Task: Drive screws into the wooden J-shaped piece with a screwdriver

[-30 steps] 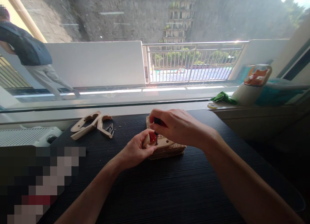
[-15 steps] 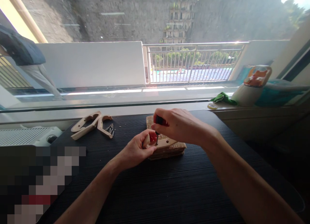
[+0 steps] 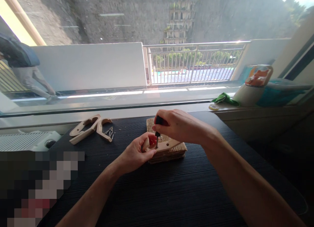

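Note:
My right hand is closed round a short screwdriver with a red and black handle, held upright with its tip on a flat wooden piece. That piece lies on a stack of cardboard on the black table. My left hand grips the left end of the wooden piece, fingers curled round it. What the screwdriver tip rests on is too small to see.
Two more wooden pieces lie at the table's far left, with several loose screws beside them. A white radiator is at the left. On the sill at the right are a green cloth and a white container. A person walks outside.
My right hand has turned slightly on the screwdriver handle. The view has shifted a little. The person outside has moved further left.

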A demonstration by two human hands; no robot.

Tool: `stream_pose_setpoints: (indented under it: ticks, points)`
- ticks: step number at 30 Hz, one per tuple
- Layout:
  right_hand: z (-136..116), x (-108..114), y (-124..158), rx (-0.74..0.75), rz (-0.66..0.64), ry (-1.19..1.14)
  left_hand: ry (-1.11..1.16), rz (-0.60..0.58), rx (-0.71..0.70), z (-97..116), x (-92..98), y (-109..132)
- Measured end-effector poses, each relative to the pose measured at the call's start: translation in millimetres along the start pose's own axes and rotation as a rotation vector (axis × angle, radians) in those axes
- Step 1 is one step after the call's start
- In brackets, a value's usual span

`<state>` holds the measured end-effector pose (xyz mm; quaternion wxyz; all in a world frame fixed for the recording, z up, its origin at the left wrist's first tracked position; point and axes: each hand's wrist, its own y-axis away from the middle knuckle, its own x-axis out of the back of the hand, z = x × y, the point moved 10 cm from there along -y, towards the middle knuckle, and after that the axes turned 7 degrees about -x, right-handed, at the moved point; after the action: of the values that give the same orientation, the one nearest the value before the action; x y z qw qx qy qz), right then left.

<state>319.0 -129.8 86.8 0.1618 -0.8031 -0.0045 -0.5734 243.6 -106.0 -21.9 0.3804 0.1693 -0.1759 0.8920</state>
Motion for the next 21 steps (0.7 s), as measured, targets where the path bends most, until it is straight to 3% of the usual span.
stream_pose_setpoints:
  ticks: [9, 17, 21]
  points:
    - [-24, -1, 13, 0.084, -0.116, -0.031, -0.031, 0.012, 0.027, -3, 0.6, 2]
    - [-4, 0, -1, -0.009, 0.038, 0.053, 0.031, -0.002, 0.009, 0, -1.2, 1]
    - [2, -1, -3, -0.043, 0.043, 0.007, 0.029, -0.005, -0.003, 1, -1.4, 1]
